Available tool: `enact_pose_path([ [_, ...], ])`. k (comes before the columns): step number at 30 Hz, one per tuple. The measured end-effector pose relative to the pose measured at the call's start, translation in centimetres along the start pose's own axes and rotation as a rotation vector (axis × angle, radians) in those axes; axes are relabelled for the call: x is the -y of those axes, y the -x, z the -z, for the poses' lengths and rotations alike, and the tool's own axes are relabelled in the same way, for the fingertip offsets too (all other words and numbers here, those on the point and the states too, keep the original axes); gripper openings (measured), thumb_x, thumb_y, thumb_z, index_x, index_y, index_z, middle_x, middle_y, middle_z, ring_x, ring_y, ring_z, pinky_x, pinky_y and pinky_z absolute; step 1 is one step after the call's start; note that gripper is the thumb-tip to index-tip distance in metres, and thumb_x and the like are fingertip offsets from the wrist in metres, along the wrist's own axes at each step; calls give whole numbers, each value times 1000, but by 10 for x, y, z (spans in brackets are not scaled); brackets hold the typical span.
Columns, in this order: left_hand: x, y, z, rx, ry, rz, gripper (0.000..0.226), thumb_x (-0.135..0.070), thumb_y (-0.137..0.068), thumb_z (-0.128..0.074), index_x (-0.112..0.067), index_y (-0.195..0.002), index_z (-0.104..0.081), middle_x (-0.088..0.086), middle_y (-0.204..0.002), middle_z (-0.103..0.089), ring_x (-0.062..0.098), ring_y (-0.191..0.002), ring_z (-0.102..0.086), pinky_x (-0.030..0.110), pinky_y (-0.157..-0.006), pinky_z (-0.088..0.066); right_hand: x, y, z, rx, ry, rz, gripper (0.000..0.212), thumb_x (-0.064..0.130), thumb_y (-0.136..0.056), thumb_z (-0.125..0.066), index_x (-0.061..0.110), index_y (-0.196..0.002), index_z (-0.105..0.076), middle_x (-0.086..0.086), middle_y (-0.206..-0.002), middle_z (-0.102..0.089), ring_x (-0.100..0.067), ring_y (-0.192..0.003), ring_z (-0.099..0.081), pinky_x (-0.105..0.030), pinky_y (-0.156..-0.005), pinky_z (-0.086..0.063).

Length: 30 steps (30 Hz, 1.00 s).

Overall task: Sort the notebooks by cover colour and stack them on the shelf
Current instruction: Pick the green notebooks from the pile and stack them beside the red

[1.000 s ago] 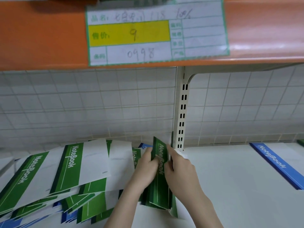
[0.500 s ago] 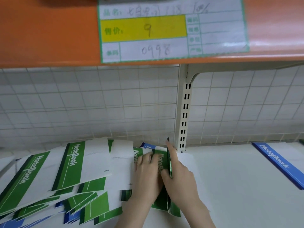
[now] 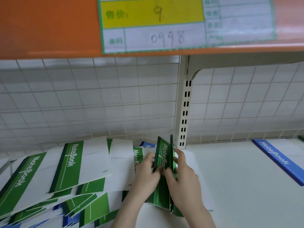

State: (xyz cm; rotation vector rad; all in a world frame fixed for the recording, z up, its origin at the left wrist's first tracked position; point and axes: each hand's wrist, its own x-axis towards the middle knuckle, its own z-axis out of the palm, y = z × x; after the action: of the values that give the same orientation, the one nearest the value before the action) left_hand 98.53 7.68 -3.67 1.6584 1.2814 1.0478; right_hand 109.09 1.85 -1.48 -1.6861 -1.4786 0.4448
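An orange upper shelf point(image 3: 49, 27) spans the top of the view, carrying a large price label point(image 3: 185, 23) with a yellow band and the handwritten figures 9 and 0998. Below it, a white wire-grid back panel point(image 3: 82, 99) runs behind the white lower shelf point(image 3: 238, 178), split by a cream slotted upright point(image 3: 184, 116) with a bracket at its top.

Along the left part of the lower shelf lies a loose, overlapping heap of green-and-white notebooks point(image 3: 70, 165), fanned at different angles, with a few blue covers showing underneath at the front left corner. At the right edge of the shelf, well apart from the heap, a blue notebook point(image 3: 278, 160) lies flat.

Near the middle of the shelf, just in front of the upright, a small bundle of green notebooks point(image 3: 164, 163) stands on edge, tilted slightly, its lower edge resting on the shelf. The left hand point(image 3: 146, 171) grips the bundle from the left side, fingers curled round its near cover. The right hand point(image 3: 182, 176) holds it from the right, thumb across the front and fingers pressed against the far side, so the bundle sits clamped between the two hands.
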Motion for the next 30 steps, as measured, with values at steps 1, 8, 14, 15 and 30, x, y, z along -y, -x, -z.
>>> enact_pose_path([
  [1, -1, 0, 2, 7, 31, 3, 23, -8, -89, -60, -27, -101, -56, -7, -93, -70, 1, -83, -66, 20, -71, -53, 2, -2, 4, 21, -9, 15, 54, 23, -87, -47, 39, -136, -27, 8, -100, -63, -16, -89, -62, -35, -77, -50],
  [8, -11, 0, 11, 12, 345, 22, 28, -9, -90, -59, -35, -102, -63, 4, -90, -74, 24, -82, -71, 38, -70, -56, 11, -25, 18, 18, -78, 83, 50, 20, -88, -49, 37, -133, -35, 3, -114, -59, -12, -94, -62, -29, -76, -46],
  [14, -16, 5, 15, 90, 250, 70, 16, -69, -75, -52, -62, -86, -61, -37, -90, -63, -20, -86, -57, 6, -68, -46, 12, -14, -1, 58, -78, 82, 43, 30, -87, -52, 40, -127, -39, 13, -86, -64, -11, -81, -65, -33, -76, -53],
  [15, -15, 6, 15, 123, 236, 74, 25, -76, -73, -51, -63, -91, -60, -36, -94, -63, -18, -89, -58, 10, -73, -48, 11, -13, -3, 69, -81, 89, 41, 31, -89, -50, 41, -127, -38, 12, -88, -66, -12, -82, -66, -35, -76, -53],
  [30, -11, 2, 19, -28, 376, -114, 47, -1, -86, -64, -26, -123, -55, -5, -114, -68, 12, -106, -64, 29, -88, -52, -22, -24, 11, -338, -286, 51, 48, 15, -88, -60, 15, -134, -44, 4, -124, -51, -9, -112, -49, -26, -90, -40],
])
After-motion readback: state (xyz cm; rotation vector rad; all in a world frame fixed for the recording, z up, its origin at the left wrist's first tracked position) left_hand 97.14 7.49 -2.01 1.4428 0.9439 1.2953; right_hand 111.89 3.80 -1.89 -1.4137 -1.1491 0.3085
